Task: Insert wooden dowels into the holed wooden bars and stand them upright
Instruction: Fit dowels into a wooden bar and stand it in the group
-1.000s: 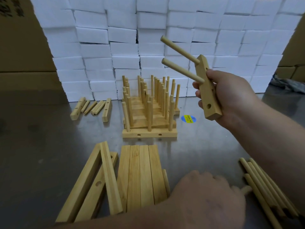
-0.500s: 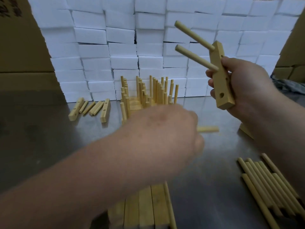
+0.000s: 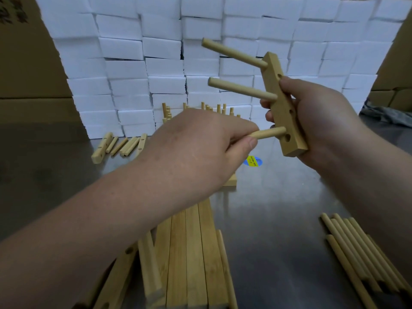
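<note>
Behind the holed bar (image 3: 283, 103) rises a wall of white foam blocks (image 3: 200, 63), and under it spreads the steel table (image 3: 278, 219). Below and left of the bar, bare wooden bars (image 3: 191, 253) lie side by side; below and right, loose dowels (image 3: 356, 253) wait in a row. The right hand (image 3: 316, 121) wraps its fingers around the bar, holding it up, nearly vertical. The left hand (image 3: 200, 148) pinches a third dowel (image 3: 265, 133), its tip at the bar's lowest front hole. Two dowels (image 3: 243, 89) already jut out left above it.
</note>
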A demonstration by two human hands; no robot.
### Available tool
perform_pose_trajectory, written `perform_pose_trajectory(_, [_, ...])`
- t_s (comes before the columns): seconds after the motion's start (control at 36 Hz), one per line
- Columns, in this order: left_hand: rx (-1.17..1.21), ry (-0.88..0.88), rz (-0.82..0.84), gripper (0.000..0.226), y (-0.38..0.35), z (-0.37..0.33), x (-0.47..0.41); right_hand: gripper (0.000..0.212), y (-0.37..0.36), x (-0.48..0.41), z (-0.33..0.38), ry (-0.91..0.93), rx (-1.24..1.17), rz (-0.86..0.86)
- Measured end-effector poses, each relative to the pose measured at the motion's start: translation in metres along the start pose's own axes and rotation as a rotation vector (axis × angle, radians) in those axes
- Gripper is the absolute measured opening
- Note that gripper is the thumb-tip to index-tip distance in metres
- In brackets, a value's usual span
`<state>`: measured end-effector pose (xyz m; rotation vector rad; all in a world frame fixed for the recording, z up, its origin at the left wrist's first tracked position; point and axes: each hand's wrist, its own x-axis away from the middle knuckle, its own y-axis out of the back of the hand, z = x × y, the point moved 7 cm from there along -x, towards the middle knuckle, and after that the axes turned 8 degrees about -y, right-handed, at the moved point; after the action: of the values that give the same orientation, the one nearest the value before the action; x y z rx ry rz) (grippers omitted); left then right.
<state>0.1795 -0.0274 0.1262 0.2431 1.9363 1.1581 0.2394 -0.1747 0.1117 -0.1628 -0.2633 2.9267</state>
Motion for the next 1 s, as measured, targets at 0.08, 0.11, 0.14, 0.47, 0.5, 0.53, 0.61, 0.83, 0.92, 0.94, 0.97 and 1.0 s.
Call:
perform_pose_trajectory(0.08, [-0.039, -0.014, 0.038, 0.041, -0.003, -0.001, 0.0, 0.023, 0.001, 0.0, 0.0, 0.003, 0.012, -0.008])
perform_pose_trajectory(0.11, [-0.056, -0.026, 0.057, 0.042, -0.005, -0.002, 0.0, 0.022, 0.001, -0.001, 0.001, 0.001, 0.012, -0.008])
perform_pose_trajectory(0.14, [-0.073, -0.037, 0.079, 0.043, -0.007, -0.003, -0.001, 0.021, 0.001, -0.001, 0.001, -0.001, 0.008, -0.007])
perform_pose_trajectory(0.47, [-0.047, -0.089, 0.034, 0.035, -0.004, -0.007, 0.0, 0.02, -0.004, 0.002, -0.002, 0.067, 0.093, 0.0])
perform_pose_trajectory(0.5, [-0.042, -0.078, 0.027, 0.038, -0.003, -0.007, 0.0, 0.019, -0.004, 0.003, -0.002, 0.075, 0.102, -0.003])
perform_pose_trajectory(0.53, [-0.042, -0.076, 0.026, 0.039, -0.003, -0.007, -0.001, 0.019, -0.005, 0.003, -0.001, 0.086, 0.11, -0.005])
perform_pose_trajectory(0.61, [-0.029, -0.078, 0.028, 0.037, -0.003, -0.006, 0.0, 0.018, -0.006, 0.004, 0.0, 0.106, 0.106, -0.001])
perform_pose_trajectory(0.83, [0.009, -0.075, 0.025, 0.039, -0.005, -0.004, 0.0, 0.015, -0.005, 0.007, 0.0, 0.098, 0.094, -0.003])
perform_pose_trajectory(0.92, [0.03, -0.085, 0.02, 0.036, -0.004, -0.004, 0.001, 0.016, -0.006, 0.009, 0.002, 0.105, 0.095, -0.008])
perform_pose_trajectory(0.94, [0.028, -0.092, 0.021, 0.034, -0.004, -0.004, 0.001, 0.016, -0.006, 0.009, 0.002, 0.112, 0.096, -0.008])
perform_pose_trajectory(0.97, [0.023, -0.097, 0.025, 0.031, -0.005, -0.004, 0.001, 0.016, -0.006, 0.01, 0.003, 0.12, 0.1, -0.007])
perform_pose_trajectory(1.0, [0.019, -0.102, 0.028, 0.028, -0.005, -0.003, 0.001, 0.016, -0.007, 0.011, 0.004, 0.128, 0.103, -0.005])
